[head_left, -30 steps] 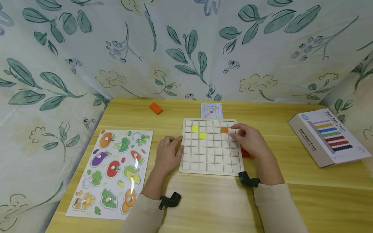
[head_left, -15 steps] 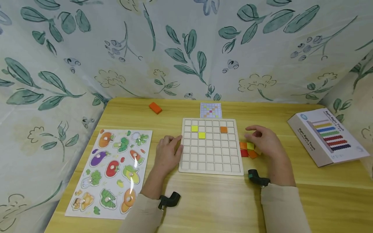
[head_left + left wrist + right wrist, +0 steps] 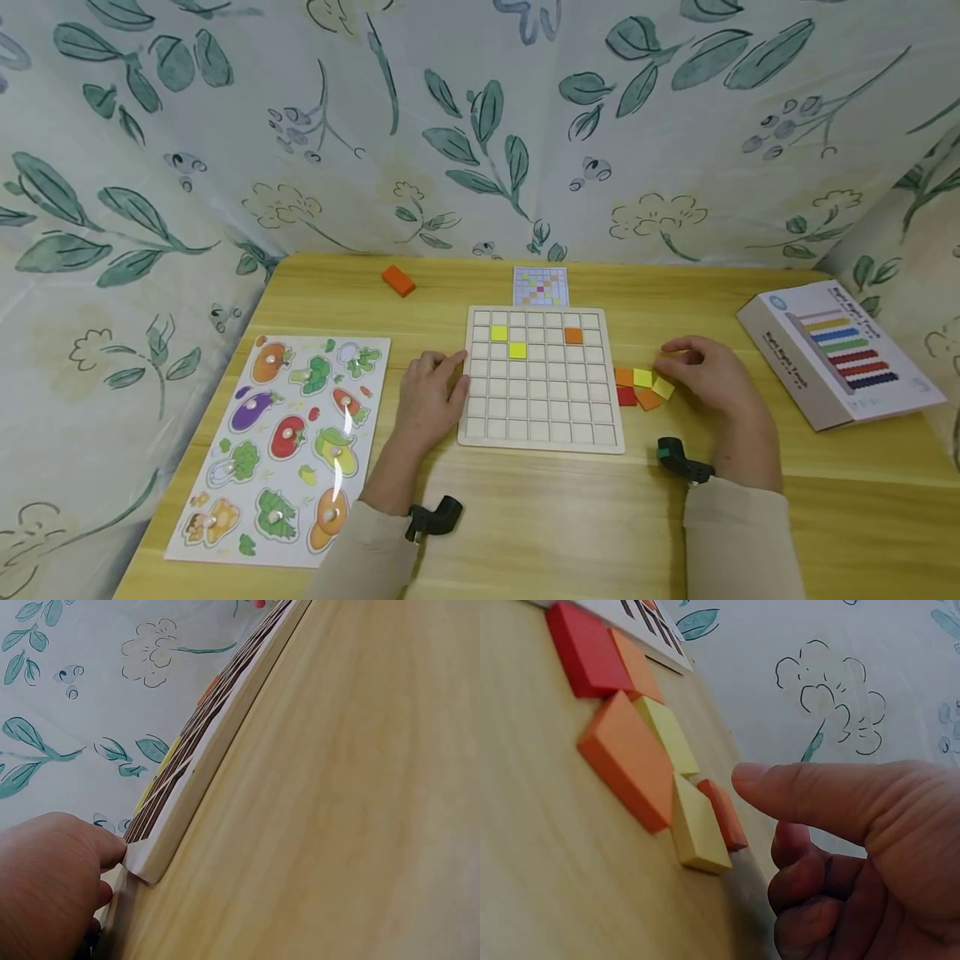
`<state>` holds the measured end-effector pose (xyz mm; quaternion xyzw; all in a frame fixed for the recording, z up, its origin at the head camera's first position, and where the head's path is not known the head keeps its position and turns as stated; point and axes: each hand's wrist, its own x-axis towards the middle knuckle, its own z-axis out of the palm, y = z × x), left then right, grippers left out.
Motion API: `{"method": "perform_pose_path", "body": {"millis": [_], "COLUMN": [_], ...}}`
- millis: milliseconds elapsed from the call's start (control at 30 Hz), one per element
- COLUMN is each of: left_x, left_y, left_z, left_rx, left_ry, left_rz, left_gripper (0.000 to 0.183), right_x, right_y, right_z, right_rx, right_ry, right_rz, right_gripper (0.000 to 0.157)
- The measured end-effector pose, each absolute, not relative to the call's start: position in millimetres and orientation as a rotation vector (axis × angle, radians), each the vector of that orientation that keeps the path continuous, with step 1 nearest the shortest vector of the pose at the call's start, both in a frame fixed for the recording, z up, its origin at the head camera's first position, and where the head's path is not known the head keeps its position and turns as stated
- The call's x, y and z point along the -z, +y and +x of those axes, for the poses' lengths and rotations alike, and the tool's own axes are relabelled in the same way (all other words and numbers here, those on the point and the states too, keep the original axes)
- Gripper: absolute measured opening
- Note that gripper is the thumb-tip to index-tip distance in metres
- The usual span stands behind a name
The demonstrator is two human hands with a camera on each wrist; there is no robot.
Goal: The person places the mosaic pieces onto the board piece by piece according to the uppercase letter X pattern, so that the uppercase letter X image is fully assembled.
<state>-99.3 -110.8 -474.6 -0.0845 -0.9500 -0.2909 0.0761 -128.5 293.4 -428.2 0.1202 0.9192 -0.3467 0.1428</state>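
Observation:
A pale wooden grid board carries two yellow tiles, one of them a yellow tile, and one orange tile in its squares. My left hand touches the board's left edge with its fingertips, also seen at the board's corner in the left wrist view. Off the right edge lie loose red, orange and yellow tiles, among them a red tile and a yellow tile. My right hand is beside these tiles, thumb and fingers apart and holding nothing. Its fingers cover an orange tile in the head view.
A small pattern card lies behind the board. An orange block sits at the back left. A vegetable puzzle board occupies the left side, and a toy box stands at the right. Patterned cloth hangs behind the table.
My right hand has moved right, off the board and over to the loose tiles, leaving the orange tile in its square. My left hand has stayed at the board's edge.

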Motion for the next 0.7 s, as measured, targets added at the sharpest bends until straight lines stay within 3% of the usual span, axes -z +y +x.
{"method": "perform_pose_path", "body": {"millis": [700], "left_x": [472.6], "left_y": [-110.4], "left_z": [-97.9], "left_rx": [0.873], "left_ry": [-2.866], "left_rz": [-0.251], "left_gripper": [0.04], "right_x": [432.5], "right_y": [300.0], "right_z": [-126.3], "right_rx": [0.935], "right_ry": [2.618], "right_rz": [0.395], "right_gripper": [0.052]}}
